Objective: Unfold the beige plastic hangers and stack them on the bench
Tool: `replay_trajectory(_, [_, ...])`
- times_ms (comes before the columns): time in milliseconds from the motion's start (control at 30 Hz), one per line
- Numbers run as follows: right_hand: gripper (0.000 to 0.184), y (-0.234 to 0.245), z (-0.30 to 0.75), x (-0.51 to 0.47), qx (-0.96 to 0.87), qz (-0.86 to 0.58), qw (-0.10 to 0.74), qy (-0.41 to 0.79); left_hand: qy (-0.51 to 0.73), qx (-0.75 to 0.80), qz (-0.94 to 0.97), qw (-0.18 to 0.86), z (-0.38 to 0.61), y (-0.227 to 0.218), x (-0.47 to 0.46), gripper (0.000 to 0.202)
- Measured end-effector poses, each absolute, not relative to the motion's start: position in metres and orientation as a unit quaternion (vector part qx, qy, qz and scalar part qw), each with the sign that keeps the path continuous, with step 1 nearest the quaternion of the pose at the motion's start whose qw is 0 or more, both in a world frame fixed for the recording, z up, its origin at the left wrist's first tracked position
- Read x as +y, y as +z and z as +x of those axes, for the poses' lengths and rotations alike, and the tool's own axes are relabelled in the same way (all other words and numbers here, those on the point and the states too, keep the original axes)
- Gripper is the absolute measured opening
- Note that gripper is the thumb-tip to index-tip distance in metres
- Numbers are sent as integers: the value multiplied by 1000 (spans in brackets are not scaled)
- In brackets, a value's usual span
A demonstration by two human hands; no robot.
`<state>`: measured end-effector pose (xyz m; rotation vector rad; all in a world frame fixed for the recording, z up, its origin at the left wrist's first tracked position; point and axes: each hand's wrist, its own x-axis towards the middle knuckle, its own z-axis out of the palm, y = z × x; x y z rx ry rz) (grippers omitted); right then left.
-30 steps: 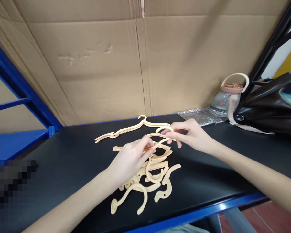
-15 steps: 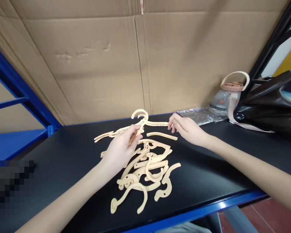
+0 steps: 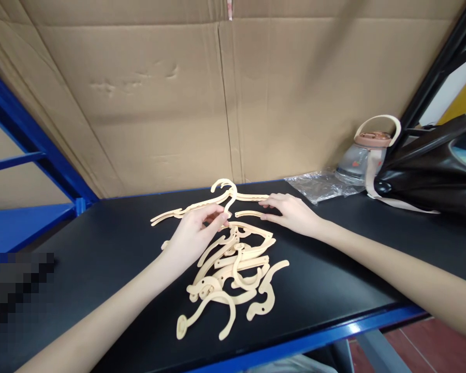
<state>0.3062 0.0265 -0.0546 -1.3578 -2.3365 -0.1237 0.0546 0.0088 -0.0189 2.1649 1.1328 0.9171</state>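
My left hand (image 3: 196, 228) is closed, thumb and fingers pinching the base of a cream plastic hanger hook (image 3: 230, 206). Its curved top points up and overlaps an assembled folding hanger (image 3: 207, 201) lying behind. My right hand (image 3: 291, 213) has thumb and fingers apart over the right end of a loose curved hanger arm (image 3: 248, 213). The thumb covers that end; the fingertips are beside the right arm of the hanger behind. Nearer me lies a pile of hanger parts (image 3: 243, 264), with a loose hook (image 3: 227, 305) at its front and a notched arm piece (image 3: 267, 298) on its right.
The parts lie on a black tabletop (image 3: 334, 274) with a blue front edge (image 3: 334, 331). A cardboard sheet (image 3: 151, 103) stands behind it. To the right are a clear plastic bag (image 3: 314, 186), a strapped water bottle (image 3: 359, 158) and a black bag (image 3: 431, 160).
My right hand has moved slightly left and down, its fingers opening over the loose curved arm. My left hand has shifted a little and keeps the hook, which now stands more upright.
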Motion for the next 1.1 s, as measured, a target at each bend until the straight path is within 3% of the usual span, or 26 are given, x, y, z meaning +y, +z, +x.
replay_trajectory(100, [34,-55,307,27,-846,-490,204,-54,325,421,808,253,55,-20,8,26])
replay_trajectory(267, [18,-54,313,32,-847,-477,234,15,321,427,810,243,55,-19,8,27])
replay_trajectory(433, [32,-52,309,30,-804,-451,333,198,343,441,781,279,55,-14,8,27])
replay_trajectory(567, [36,-46,296,13,-791,-426,363,247,361,443,749,335,53,-15,12,29])
replay_trajectory(833, [24,-33,288,-6,-871,-401,276,66,366,438,672,471,52,-14,12,30])
replay_trajectory(1100, [26,-37,287,-5,-899,-346,261,-59,374,414,643,525,50,-12,12,29])
